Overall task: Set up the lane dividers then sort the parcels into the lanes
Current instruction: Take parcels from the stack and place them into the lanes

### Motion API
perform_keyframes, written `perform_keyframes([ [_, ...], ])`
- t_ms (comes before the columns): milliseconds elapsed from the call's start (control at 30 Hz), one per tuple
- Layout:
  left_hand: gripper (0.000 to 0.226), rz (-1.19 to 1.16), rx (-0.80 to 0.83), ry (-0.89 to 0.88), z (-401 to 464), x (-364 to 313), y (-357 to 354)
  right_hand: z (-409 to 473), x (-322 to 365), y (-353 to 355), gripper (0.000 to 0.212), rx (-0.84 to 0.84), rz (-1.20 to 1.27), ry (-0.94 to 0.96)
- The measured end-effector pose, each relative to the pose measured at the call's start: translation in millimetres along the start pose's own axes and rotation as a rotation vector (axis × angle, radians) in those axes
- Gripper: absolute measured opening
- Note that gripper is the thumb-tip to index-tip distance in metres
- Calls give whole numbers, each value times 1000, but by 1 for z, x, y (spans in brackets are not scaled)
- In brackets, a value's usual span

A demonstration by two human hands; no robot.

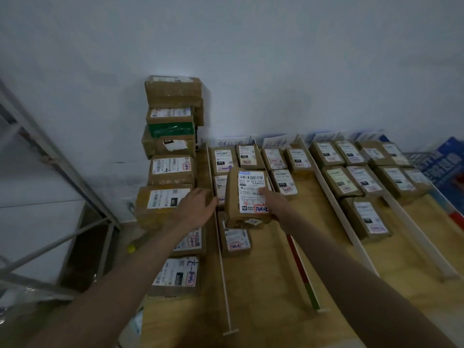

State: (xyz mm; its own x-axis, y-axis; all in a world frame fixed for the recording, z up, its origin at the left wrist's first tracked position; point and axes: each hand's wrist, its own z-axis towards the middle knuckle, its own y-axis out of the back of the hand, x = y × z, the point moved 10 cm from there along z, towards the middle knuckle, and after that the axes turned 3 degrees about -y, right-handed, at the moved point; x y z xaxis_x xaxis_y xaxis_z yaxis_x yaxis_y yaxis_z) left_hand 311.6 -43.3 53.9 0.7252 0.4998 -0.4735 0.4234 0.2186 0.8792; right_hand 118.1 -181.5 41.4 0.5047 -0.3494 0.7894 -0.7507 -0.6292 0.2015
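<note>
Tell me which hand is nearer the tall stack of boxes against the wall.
Left. The left hand reaches out open just right of the stack of boxes, near its lower boxes. The right hand is farther right, over the first lane, gripping a labelled parcel.

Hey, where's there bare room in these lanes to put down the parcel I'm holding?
The right hand holds the parcel over the leftmost lane, crowded at the wall end. Bare wood lies nearer you, between the thin left divider and the red-green divider. The next lane right is also bare past its far parcels.
</note>
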Motion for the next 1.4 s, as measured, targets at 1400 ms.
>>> perform_keyframes([
  [1400,40,238,37,104,-19,-35,-122,129,-104,64,36,-109,-579,80],
])
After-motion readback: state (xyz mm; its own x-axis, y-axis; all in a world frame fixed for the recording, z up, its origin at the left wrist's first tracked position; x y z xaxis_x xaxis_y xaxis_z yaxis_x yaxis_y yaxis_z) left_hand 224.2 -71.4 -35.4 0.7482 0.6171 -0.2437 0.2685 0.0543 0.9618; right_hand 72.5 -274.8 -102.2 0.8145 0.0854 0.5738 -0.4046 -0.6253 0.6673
